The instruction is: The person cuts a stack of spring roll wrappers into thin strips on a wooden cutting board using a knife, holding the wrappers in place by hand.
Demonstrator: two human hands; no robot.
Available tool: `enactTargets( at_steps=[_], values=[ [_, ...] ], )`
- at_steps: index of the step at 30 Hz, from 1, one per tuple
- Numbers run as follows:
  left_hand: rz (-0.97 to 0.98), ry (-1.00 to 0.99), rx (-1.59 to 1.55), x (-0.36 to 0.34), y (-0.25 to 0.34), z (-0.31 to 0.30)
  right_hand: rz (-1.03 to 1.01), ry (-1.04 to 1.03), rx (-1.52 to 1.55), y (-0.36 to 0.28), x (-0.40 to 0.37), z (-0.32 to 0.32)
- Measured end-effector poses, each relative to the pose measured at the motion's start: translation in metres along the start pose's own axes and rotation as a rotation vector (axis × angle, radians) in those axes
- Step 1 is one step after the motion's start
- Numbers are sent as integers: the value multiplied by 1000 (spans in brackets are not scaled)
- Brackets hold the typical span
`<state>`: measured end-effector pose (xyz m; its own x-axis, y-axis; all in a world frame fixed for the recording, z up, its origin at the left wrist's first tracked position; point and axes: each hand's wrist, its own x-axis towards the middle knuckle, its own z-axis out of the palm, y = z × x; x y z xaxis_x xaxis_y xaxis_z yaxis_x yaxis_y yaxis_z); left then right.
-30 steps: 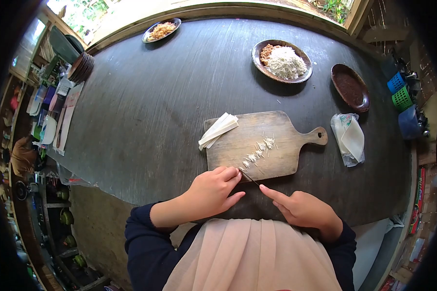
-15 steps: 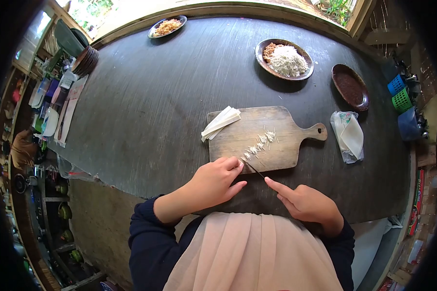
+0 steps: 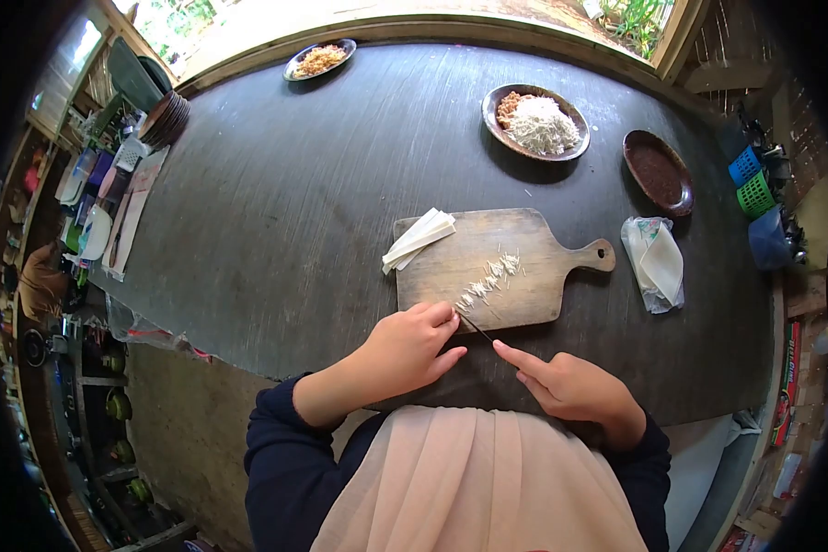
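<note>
- View: whole scene sits a touch lower and slightly left compared with half a second ago; things on the table keep their places relative to one another.
- Left hand: bent fingertips pressed down at the near edge of the cutting board, much as in both earlier frames. Whatever lies under them is hidden; cannot tell if they grip anything. Thumb stands apart, pointing right.
- Right hand: closed on the knife, index finger stretched along it; handle hidden in the palm. Hand lies slightly nearer the left hand than half a second ago.
- Knife: tip at the left fingertips, blade slanting down to the right over the board's near edge. Slant a little steeper than in the previous frame.
- White shreds: loose trail on the board, running up and right from the left fingertips; no clear change in the pile.
- White strips: stacked at the board's far left corner, overhanging its edge, unmoved.
- Beyond the board: plate with a white heap beside brown food, same as before.
- Right of the board: plastic packet near the board's handle, oval dish behind it; both unmoved.
</note>
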<state>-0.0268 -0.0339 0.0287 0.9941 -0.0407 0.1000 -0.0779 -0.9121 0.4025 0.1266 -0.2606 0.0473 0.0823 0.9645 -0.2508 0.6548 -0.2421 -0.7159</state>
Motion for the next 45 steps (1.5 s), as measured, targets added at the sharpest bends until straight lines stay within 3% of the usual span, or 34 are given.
enactTargets(
  at_steps=[5, 19, 45],
  values=[
    [-43, -50, 4, 0, 3, -4, -53, 76, -26, 7, 5, 10],
    [-36, -62, 15, 1, 3, -4, 12, -30, -71, 0, -10, -3],
    [-29, -44, -1, 0, 2, -4, -15, 59, -35, 0, -3, 2]
  ],
)
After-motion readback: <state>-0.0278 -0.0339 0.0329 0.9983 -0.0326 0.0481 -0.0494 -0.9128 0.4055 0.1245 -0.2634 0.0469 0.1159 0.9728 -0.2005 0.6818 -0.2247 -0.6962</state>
